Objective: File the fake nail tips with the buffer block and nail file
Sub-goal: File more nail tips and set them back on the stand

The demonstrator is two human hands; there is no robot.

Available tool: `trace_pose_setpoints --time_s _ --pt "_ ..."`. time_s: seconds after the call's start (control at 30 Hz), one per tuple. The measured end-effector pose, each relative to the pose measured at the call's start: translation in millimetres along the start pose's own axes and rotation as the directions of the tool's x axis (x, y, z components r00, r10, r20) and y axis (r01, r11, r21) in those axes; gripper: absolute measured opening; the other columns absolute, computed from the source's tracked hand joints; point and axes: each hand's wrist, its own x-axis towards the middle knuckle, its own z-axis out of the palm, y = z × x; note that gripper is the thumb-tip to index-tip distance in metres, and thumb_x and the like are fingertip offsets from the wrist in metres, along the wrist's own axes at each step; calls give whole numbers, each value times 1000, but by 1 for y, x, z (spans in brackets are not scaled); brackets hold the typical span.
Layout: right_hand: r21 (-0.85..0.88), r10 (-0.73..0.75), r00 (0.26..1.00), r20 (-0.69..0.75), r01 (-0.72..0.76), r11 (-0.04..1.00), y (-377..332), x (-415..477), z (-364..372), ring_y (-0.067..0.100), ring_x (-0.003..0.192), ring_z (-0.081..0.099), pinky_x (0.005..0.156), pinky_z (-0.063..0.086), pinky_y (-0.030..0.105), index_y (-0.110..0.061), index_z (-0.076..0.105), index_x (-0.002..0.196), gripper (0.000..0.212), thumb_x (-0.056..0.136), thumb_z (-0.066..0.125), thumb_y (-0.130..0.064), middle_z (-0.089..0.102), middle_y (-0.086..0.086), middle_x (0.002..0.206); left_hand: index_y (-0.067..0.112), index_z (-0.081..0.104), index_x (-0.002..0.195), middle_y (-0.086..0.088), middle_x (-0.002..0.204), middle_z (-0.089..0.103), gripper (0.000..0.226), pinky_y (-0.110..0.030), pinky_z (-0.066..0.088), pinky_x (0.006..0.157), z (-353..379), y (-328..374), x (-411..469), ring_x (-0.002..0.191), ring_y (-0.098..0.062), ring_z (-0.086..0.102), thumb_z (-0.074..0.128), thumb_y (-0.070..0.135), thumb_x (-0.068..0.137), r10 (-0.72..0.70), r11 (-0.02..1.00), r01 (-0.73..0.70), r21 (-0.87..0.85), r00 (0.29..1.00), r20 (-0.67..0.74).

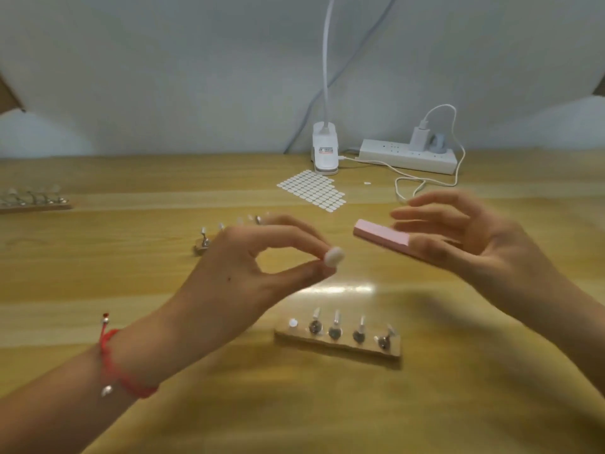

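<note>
My left hand (258,260) pinches a small white nail tip (334,256) between thumb and forefinger above the table. To its right, my right hand (458,237) holds a pink buffer block (381,235) between thumb and fingers, its free end pointing at the nail tip with a small gap between them. Below the hands lies a wooden holder (337,344) with several nail tips on metal stands. A second row of stands (222,234) sits partly hidden behind my left hand.
A third wooden holder (34,201) lies at the far left. A sheet of white adhesive dots (312,189) is at the back centre, with a clip lamp (324,149), a power strip (407,156) and a white cable (425,183) behind it.
</note>
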Motion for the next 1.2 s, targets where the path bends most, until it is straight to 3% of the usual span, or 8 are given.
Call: trace_pose_setpoints --time_s 0.07,0.17,0.33,0.5,0.63,0.73,0.9,1.2 --pt "-493 21 1000 -22 -29 870 17 7 -10 8 116 59 99 47 29 -45 53 121 45 82 73 -40 65 -10 123 29 77 78 14 83 73 21 -15 47 74 0 -10 -8 81 0 65 70 46 69 -157 983 149 -109 986 -63" --pt "-710 90 995 48 -30 704 36 10 -12 16 118 53 93 40 30 -45 58 123 33 93 62 -30 60 -8 124 28 78 80 12 81 73 26 -21 49 69 0 -24 -15 75 -6 64 69 48 66 -258 957 234 -170 956 -142" --pt "-616 -175 983 62 176 768 4 15 -4 13 105 58 85 50 35 -54 54 119 36 93 56 -30 62 -10 118 31 79 86 10 91 72 21 -25 50 70 0 -37 -17 81 -11 65 71 42 70 -300 931 246 -269 936 -186" --pt "-602 -537 818 209 540 588 -17 6 44 8 112 55 92 48 17 -40 52 134 43 96 54 -20 59 -7 125 40 74 96 15 91 70 28 -36 49 76 0 -40 -19 88 -16 63 76 24 72 -212 951 173 -255 968 -133" --pt "-593 -550 816 180 536 601 -8 13 48 28 109 61 89 55 40 -28 58 125 50 86 63 1 64 10 121 31 74 94 10 91 69 24 -37 47 77 2 -39 -20 88 -14 62 66 17 77 -142 969 113 -221 982 -122" --pt "-540 -557 791 254 594 597 1 8 54 22 123 55 109 43 37 -33 64 123 60 87 60 16 61 8 124 23 74 93 7 90 67 18 -26 50 75 4 -36 -21 87 -11 62 66 25 77 -123 962 92 -258 987 -106" --pt "-522 -559 798 227 584 622 5 14 50 29 123 56 105 45 46 -26 63 118 51 86 58 13 62 11 121 21 75 92 8 87 65 18 -24 48 77 6 -37 -20 88 -11 61 66 27 78 -99 973 68 -218 986 -134" --pt "-471 -567 806 169 571 672 1 9 50 32 121 57 106 44 34 -20 65 116 50 86 52 16 60 14 120 35 69 102 11 97 62 20 -23 41 81 5 -38 -24 94 -18 56 57 34 86 30 999 -27 28 994 -103"
